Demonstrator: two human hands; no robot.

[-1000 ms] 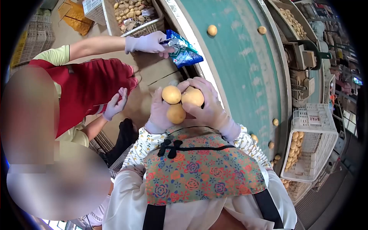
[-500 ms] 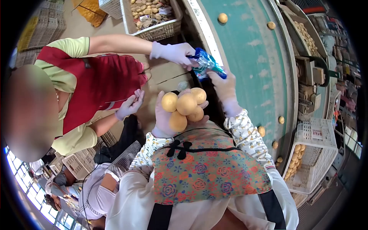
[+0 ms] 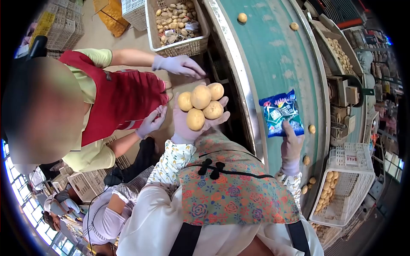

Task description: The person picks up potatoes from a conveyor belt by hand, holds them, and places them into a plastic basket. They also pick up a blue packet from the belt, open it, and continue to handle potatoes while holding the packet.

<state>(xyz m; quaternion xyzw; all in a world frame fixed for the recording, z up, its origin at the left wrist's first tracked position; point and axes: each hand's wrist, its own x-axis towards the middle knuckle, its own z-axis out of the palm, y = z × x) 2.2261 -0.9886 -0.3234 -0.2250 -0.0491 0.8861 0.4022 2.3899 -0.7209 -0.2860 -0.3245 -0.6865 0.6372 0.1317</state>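
Observation:
My left hand (image 3: 185, 129), in a pale glove, is palm up with several potatoes (image 3: 200, 97) heaped on its palm and fingers. In my right hand (image 3: 291, 147), also gloved, is a shiny blue and green printed plastic packet (image 3: 276, 112), gripped by its lower edge above the green conveyor belt (image 3: 273, 64). A co-worker's gloved hand (image 3: 181, 66) reaches out just beyond my left hand, fingers extended and holding nothing visible. The co-worker's other hand (image 3: 152, 122) is half curled to the left of my palm.
Loose potatoes (image 3: 242, 18) lie on the belt, with several along its right side. A crate of potatoes (image 3: 179, 45) stands at the upper left of the belt. A white crate (image 3: 348, 183) with potatoes is at the right. The metal belt edge (image 3: 239, 72) runs beside me.
The packet has left the co-worker's hand and moved right, over the belt, in my right hand. The co-worker's hand has drawn back left. My left hand still carries the potatoes, slightly higher in view.

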